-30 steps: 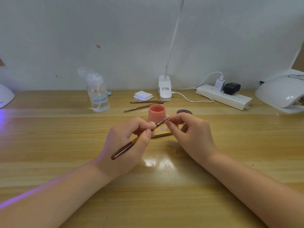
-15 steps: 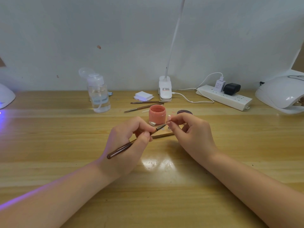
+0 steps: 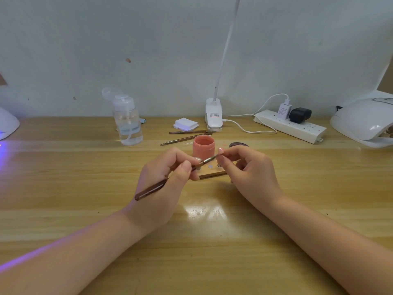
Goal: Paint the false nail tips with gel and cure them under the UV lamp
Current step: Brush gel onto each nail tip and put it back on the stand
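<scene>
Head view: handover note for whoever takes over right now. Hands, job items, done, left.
Left hand grips the brush, its tip at the nail tip that the right hand pinches.
Open pink gel jar stands just behind the hands, its dark lid beside it; the wooden holder strip lies under the fingers.
UV lamp sits at the far right of the table; another glows violet at the left edge.
Done: jar opened, painting under way.
Left: finish the coat, paint any remaining tips, cure. How many are already coated cannot be told.
</scene>
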Motion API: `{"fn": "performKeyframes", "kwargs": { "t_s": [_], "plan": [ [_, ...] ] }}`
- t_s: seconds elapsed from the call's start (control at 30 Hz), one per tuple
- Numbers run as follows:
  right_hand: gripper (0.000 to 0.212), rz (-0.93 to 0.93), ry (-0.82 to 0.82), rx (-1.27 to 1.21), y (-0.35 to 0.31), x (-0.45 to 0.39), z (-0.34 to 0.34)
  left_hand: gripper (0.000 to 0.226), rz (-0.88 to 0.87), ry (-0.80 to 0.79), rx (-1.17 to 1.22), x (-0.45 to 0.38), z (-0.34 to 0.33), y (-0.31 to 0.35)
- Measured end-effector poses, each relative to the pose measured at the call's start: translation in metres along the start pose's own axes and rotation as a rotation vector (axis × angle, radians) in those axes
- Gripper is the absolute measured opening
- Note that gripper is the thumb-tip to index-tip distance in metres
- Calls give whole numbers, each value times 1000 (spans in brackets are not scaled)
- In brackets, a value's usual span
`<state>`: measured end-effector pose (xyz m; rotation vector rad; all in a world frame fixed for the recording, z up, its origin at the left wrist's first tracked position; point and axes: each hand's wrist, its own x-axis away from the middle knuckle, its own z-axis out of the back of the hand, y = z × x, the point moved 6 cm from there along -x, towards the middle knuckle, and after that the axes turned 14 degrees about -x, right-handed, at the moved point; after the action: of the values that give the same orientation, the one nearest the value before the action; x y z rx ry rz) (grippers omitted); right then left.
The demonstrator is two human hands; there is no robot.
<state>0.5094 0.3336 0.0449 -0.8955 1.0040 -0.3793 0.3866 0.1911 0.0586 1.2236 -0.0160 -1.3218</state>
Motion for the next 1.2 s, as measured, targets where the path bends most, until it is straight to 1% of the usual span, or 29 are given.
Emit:
{"fn": "performKeyframes", "kwargs": {
  "t_s": [0.1,0.2,0.3,0.4,0.47,0.6,0.73,0.83,0.93,1.03,1.1,1.2],
  "plan": [
    [5,-14,3,-6,1,0,1,23,58,19,27,-1,-1,-3],
    [6,-14,-1,1,0,0,0,20,85,-44,41,-1,-7,-6],
    [6,2,-2,24,-1,0,0,19,67,-72,28,-1,-7,-6],
    [6,17,-4,43,-1,0,1,18,34,-22,22,0,-2,-4],
    [5,33,0,57,-2,0,0,18,49,9,13,-1,-1,-5],
    [4,104,5,118,-6,2,-2,20,61,3,-3,-1,-4,-4],
    [3,126,15,154,-8,2,-1,18,6,-9,-47,-1,-3,0],
    [3,131,15,162,-8,2,-1,16,-29,14,-55,0,0,3],
    [4,130,16,165,-7,2,0,17,9,38,-34,-1,0,2],
    [3,117,18,150,-6,2,0,20,43,-2,-31,-1,-4,-2],
    [2,89,23,118,-4,1,0,19,27,-28,-27,-1,-5,-2],
    [2,50,24,68,-1,0,0,18,-5,-9,-15,0,-2,0]
  ]
}}
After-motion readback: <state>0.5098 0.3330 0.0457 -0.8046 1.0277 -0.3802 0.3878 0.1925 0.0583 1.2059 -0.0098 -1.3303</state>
